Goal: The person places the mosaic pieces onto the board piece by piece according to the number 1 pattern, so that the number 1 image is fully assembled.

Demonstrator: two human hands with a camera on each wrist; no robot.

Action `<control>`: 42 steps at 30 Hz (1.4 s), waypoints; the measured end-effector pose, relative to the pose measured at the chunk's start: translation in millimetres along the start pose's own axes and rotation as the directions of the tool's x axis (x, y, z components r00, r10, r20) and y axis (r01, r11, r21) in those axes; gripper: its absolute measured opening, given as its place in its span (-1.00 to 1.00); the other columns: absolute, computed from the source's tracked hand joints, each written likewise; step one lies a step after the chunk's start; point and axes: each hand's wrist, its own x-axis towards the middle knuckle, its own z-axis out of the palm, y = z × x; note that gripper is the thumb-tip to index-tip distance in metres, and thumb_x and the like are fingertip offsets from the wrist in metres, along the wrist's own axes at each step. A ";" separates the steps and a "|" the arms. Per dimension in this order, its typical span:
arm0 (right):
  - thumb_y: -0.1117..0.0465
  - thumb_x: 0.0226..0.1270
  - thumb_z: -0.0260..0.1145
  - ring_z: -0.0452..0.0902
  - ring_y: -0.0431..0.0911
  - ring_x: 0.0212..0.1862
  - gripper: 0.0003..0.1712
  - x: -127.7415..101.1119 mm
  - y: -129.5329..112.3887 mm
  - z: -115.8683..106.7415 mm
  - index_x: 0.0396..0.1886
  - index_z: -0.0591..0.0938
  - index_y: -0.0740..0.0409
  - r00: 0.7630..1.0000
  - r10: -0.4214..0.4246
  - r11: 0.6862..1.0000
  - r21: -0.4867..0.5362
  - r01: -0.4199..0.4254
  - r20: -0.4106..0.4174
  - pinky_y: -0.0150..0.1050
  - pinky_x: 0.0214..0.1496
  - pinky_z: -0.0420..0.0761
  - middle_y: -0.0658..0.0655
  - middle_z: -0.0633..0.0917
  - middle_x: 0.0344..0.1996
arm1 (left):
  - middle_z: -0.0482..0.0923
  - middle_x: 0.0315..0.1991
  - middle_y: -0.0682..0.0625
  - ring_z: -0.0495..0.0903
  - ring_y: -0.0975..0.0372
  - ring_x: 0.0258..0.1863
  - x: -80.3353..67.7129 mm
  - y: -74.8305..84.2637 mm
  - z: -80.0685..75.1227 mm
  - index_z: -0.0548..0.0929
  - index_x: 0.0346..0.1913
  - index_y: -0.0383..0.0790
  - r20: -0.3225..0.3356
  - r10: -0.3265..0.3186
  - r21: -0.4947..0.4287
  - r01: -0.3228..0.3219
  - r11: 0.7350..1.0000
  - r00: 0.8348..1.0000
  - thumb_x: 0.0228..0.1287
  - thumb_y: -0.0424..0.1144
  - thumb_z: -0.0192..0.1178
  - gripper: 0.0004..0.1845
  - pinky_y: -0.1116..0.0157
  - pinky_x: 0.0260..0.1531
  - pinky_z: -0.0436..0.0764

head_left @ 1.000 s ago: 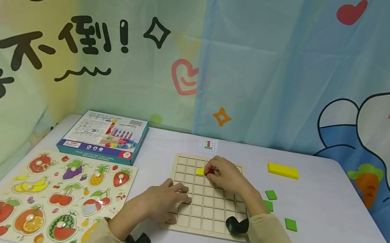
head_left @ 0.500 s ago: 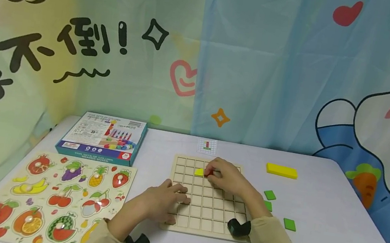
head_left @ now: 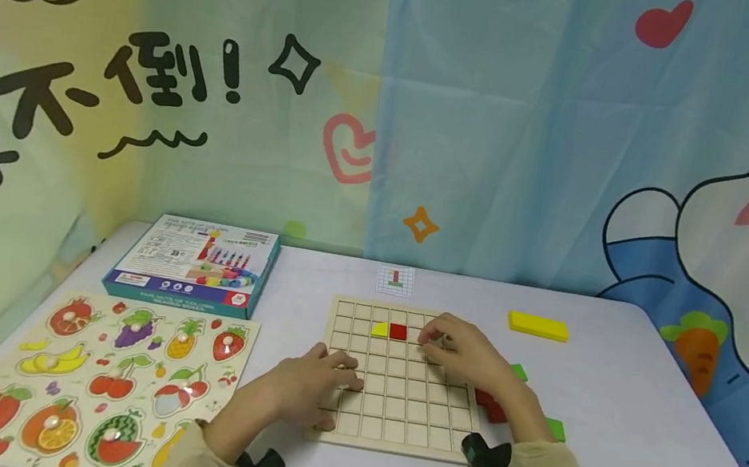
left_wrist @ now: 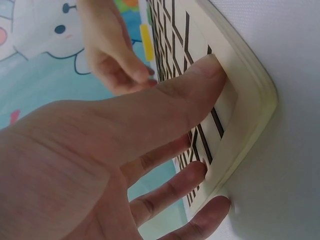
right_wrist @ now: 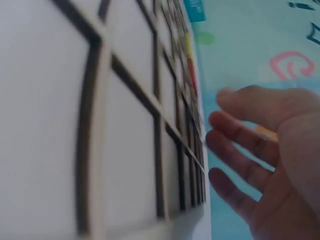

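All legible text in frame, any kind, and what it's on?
"不倒!": backdrop curtain.
Other large characters on that curtain: cut off by the picture edge, not fully readable.
"SETS OF COLUMN": near side of the teal-edged box; neighbouring words blurred.
Box's top print: too small to read.
Wooden grid board: no text shows.

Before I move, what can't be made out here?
Head view: number of red tiles beside the right forearm, which hides part.
Head view: square count on the small card, too small.
Head view: near right corner of the fruit board, behind the left sleeve.
Right wrist view: outline of the yellow tile, blurred.
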 end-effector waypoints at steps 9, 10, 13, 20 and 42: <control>0.16 0.29 0.27 0.50 -0.15 -0.10 -0.85 -30.1 12.3 -16.6 -0.16 0.61 0.03 0.995 0.095 0.996 0.007 -0.094 -0.014 -0.05 0.10 0.48 -0.08 0.61 -0.21 | 0.34 0.28 0.12 0.31 0.17 0.14 0.4 -6.8 -2.2 0.56 0.15 0.11 0.001 0.028 -0.040 -0.028 0.999 1.000 -0.03 -0.12 0.44 -0.42 0.09 -0.24 0.53; 0.16 0.29 0.28 0.50 -0.16 -0.10 -0.85 -32.9 14.1 -18.2 -0.16 0.60 0.04 0.995 0.102 0.995 0.002 -0.102 -0.011 -0.06 0.09 0.49 -0.08 0.61 -0.21 | 0.35 0.28 0.12 0.32 0.17 0.16 0.5 -7.6 -2.6 0.56 0.15 0.11 0.001 0.032 -0.040 -0.032 0.999 0.999 -0.02 -0.12 0.44 -0.42 0.08 -0.22 0.53; 0.18 0.29 0.27 0.50 -0.16 -0.12 -0.83 -41.0 19.2 -22.1 -0.13 0.60 0.06 0.993 0.117 0.993 -0.006 -0.117 0.005 -0.09 0.05 0.52 -0.06 0.62 -0.21 | 0.36 0.26 0.11 0.34 0.15 0.19 1.3 -9.9 -3.2 0.53 0.18 0.11 -0.001 0.042 -0.042 -0.043 0.998 0.999 0.00 -0.13 0.42 -0.41 0.01 -0.15 0.53; 0.20 0.26 0.30 0.49 -0.19 -0.16 -0.83 -52.3 23.5 -28.1 -0.15 0.60 0.06 0.993 0.114 0.993 -0.021 -0.113 0.044 -0.18 0.01 0.53 -0.06 0.62 -0.23 | 0.35 0.23 0.04 0.39 0.19 0.10 2.7 -14.5 -4.7 0.42 0.29 0.02 -0.003 0.040 -0.071 -0.040 0.997 0.999 0.05 -0.11 0.40 -0.31 0.10 -0.17 0.54; 0.07 0.08 0.44 0.45 -0.06 -0.03 -0.64 -78.6 30.5 -54.5 -0.15 0.54 0.02 0.914 0.260 0.958 0.033 -0.284 0.312 -0.10 0.06 0.46 -0.01 0.57 -0.16 | 0.42 -0.01 0.07 0.43 0.23 -0.19 8.9 -11.8 -8.9 0.59 0.14 0.06 -0.037 -0.062 -0.017 0.062 0.998 0.997 -0.06 -0.14 0.46 -0.42 0.14 -0.37 0.50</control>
